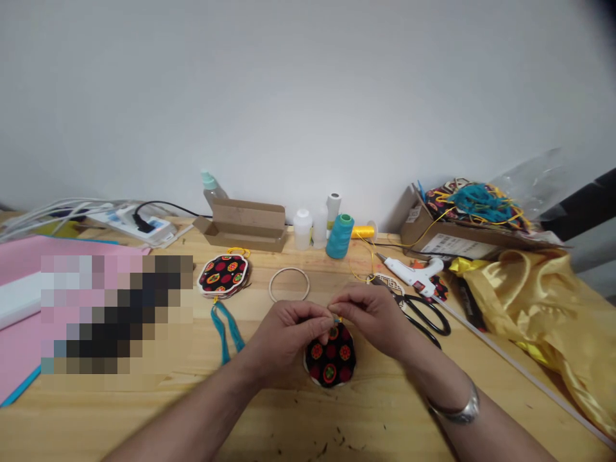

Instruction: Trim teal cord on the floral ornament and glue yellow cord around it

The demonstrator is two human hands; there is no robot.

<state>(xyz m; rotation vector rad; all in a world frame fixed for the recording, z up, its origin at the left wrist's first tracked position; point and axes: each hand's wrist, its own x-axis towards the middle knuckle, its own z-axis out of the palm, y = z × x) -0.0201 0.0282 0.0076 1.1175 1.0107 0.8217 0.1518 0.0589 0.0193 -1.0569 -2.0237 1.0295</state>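
Observation:
A round black fabric ornament [330, 356] with red and green flower dots lies on the wooden table under my fingertips. At its top edge shows a short bit of yellow cord [341, 319] with a trace of blue. My left hand [294, 328] pinches at this spot from the left, fingertips closed. From the right my right hand [369, 314] pinches the cord, nearly touching the left fingers. Most of the cord is hidden by the fingers. Left of my hands lies a stack of similar ornaments [224, 274] with a teal tassel [226, 333]; beyond them is a thin hoop [289, 284].
Scissors [426, 316] and a white glue gun [409, 273] lie right of my hands. Behind stand a teal thread cone [340, 236], white bottles [303, 229] and an open cardboard box [248, 224]. A filled carton [433, 240] and gold cloth [543, 308] occupy the right side.

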